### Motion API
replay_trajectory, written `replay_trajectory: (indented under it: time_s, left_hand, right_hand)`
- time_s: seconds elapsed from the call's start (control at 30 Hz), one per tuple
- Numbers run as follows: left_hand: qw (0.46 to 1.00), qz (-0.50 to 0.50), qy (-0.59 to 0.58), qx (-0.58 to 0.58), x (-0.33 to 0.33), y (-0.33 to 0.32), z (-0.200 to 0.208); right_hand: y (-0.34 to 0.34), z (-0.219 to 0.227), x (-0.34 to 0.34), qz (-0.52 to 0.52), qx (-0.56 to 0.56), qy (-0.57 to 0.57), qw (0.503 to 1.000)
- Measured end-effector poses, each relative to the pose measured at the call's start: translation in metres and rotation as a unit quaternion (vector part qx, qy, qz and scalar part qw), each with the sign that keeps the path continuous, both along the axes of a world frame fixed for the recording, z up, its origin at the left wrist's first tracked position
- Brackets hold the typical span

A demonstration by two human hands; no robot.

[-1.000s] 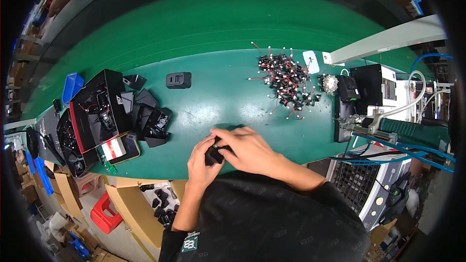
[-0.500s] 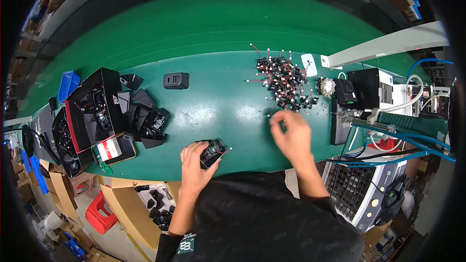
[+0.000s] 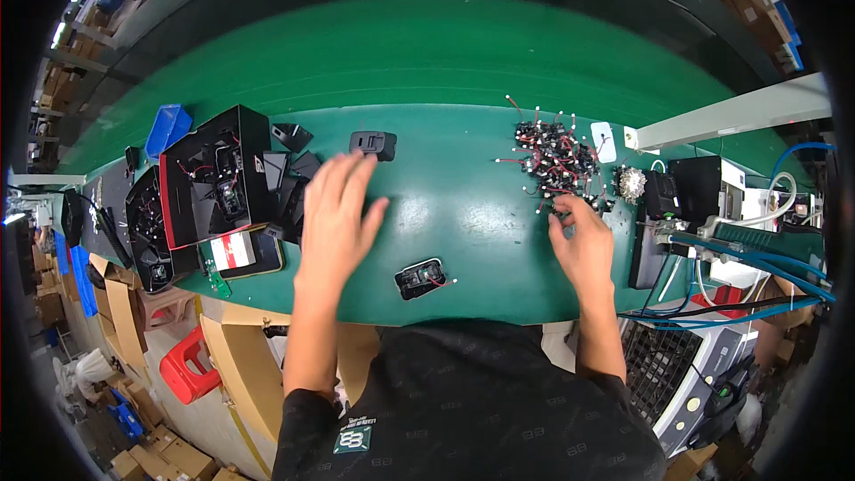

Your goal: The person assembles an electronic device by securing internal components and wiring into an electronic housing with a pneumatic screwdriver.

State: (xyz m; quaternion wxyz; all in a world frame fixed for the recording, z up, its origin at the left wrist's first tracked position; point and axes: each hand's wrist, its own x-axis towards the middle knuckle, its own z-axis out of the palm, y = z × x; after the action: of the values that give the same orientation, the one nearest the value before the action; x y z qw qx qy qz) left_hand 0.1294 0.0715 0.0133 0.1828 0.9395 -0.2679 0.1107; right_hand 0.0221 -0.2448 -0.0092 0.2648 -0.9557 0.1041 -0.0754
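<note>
My left hand (image 3: 338, 218) is open and holds nothing, its fingers spread over the table's left part. Its fingertips are just in front of a black plastic housing (image 3: 374, 144), and I cannot tell if they touch it. An open black case half (image 3: 420, 279) with a circuit board inside lies near the table's front edge, a red wire with a white plug sticking out to its right. At the near edge of a pile of small black parts with red wires (image 3: 561, 156) is my right hand (image 3: 585, 245), fingers curled toward the thumb. Anything between those fingertips is too small to make out.
On the left stand a black box of housings (image 3: 254, 174), a blue bin (image 3: 167, 129) and loose black covers (image 3: 292, 136). Right of the pile are a bundle of silvery pieces (image 3: 629, 183), a black device (image 3: 661, 194) and blue hoses (image 3: 757, 254). A red stool (image 3: 189, 365) stands below.
My left hand has let go of the open case half, which now lies on the table, and has moved up and left toward the housing. The right hand is now at the pile's edge. The view has shifted.
</note>
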Motion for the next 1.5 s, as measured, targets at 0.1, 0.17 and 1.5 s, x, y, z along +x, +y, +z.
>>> replay_trajectory:
  time_s: [0.1,0.17,1.5]
  left_hand:
    - [0.998,0.012,0.023,0.063,0.038,-0.007,-0.003]
    - [0.994,0.006,0.027,0.106,0.055,-0.005,-0.017]
    - [0.975,-0.034,0.085,-0.203,-0.098,-0.039,-0.014]
  right_hand:
    - [0.009,0.015,-0.007,-0.037,0.064,-0.028,0.997]
    - [0.017,0.024,-0.009,-0.068,0.149,-0.046,0.985]
    - [0.103,0.053,0.028,0.228,0.224,0.033,0.947]
